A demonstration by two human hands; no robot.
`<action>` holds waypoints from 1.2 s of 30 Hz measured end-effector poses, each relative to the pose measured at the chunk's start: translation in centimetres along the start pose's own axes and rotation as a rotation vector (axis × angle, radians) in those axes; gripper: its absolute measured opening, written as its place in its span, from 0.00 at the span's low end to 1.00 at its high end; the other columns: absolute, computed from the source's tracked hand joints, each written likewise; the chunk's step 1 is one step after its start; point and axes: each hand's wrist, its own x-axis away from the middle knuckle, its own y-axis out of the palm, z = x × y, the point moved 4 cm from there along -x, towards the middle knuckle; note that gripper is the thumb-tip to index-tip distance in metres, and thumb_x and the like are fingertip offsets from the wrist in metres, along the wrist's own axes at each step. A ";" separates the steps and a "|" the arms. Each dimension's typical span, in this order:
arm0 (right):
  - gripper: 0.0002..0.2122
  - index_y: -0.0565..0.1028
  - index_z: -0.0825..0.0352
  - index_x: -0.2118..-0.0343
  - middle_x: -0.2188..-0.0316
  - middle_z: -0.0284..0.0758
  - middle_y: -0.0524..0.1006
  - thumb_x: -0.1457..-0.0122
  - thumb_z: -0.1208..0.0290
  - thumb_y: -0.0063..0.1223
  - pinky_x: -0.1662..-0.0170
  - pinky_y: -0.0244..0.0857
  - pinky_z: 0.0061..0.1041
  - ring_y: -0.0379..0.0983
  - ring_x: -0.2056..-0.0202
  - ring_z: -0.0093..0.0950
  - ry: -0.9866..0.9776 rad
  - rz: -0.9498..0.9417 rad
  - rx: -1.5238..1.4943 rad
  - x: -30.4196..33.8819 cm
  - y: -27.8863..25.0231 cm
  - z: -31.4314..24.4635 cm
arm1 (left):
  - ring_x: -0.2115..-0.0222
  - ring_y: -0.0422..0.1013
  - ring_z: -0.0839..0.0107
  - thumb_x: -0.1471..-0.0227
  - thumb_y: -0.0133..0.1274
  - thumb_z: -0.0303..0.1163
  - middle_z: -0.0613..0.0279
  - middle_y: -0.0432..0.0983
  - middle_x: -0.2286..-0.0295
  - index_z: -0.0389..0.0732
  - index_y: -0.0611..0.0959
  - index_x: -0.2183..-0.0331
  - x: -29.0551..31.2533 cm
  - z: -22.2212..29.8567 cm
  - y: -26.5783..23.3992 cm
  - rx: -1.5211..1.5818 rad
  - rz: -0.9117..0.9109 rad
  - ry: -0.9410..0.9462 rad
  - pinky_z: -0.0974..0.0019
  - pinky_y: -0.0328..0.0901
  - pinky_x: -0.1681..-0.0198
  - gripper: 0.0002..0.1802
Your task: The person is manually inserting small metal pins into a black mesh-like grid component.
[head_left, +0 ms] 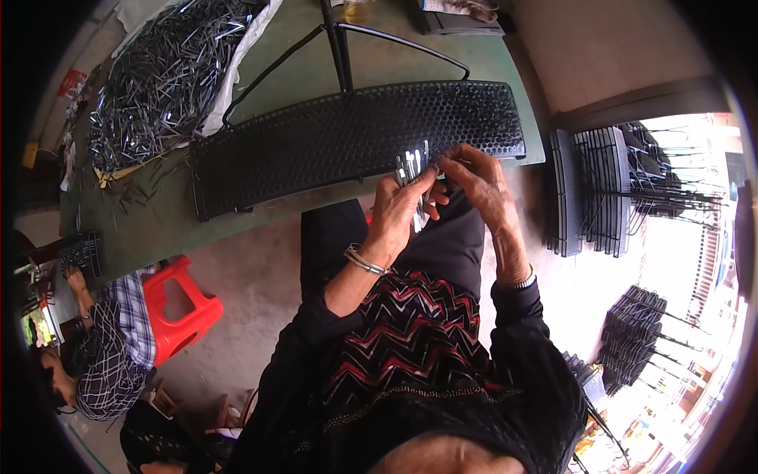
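My left hand [395, 212] is closed round a small bunch of thin, shiny metal strips [411, 167], which stick out above and below the fingers. Close against it, my right hand [483, 183] has its thumb and fingertips pinched together by the upper ends of the strips. What lies in that pinch is too small to make out. Both hands are over my lap, at the near edge of a long black perforated metal panel [332, 134]. Its many round holes face up, and dark bits fill part of its right end.
The panel lies on a green table [292, 67], with a black metal frame [341, 59] rising behind it. At the far left, an open white sack holds a heap of dark metal strips [170, 79]. A red stool [185, 308] and a seated person [110, 347] are at left. Stacked black racks [588, 189] stand at right.
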 end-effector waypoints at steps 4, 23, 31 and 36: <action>0.09 0.74 0.71 0.68 0.75 0.31 0.75 0.42 0.69 0.53 0.66 0.63 0.19 0.70 0.71 0.18 -0.012 0.014 0.044 -0.2 -0.1 0.0 | 0.78 0.76 0.71 0.45 0.53 0.31 0.57 0.79 0.73 0.32 0.80 0.64 0.2 0.3 0.1 -0.004 -0.020 0.057 0.74 0.67 0.84 0.12; 0.04 0.72 0.71 0.66 0.74 0.37 0.80 0.41 0.76 0.49 0.65 0.70 0.22 0.79 0.70 0.24 -0.557 0.623 0.238 -4.5 -3.0 -2.1 | 0.68 0.77 0.62 0.46 0.55 0.33 0.51 0.78 0.68 0.35 0.80 0.61 -0.3 -2.5 -0.6 0.296 -0.009 -0.251 0.56 0.76 0.64 0.13; 0.04 0.73 0.69 0.66 0.74 0.36 0.80 0.41 0.75 0.51 0.67 0.70 0.21 0.80 0.69 0.26 -0.534 0.663 0.442 -5.8 -2.3 -2.0 | 0.75 0.72 0.73 0.44 0.54 0.35 0.63 0.74 0.75 0.36 0.79 0.64 -0.3 -3.5 -1.0 0.331 -0.045 -0.238 0.68 0.69 0.76 0.11; 0.05 0.73 0.69 0.66 0.74 0.36 0.80 0.42 0.74 0.53 0.68 0.70 0.22 0.80 0.70 0.26 -0.519 0.616 0.360 -5.9 -2.5 -1.7 | 0.78 0.70 0.76 0.44 0.53 0.35 0.66 0.72 0.77 0.35 0.79 0.64 0.0 -3.1 -0.5 0.345 -0.052 -0.230 0.70 0.65 0.78 0.12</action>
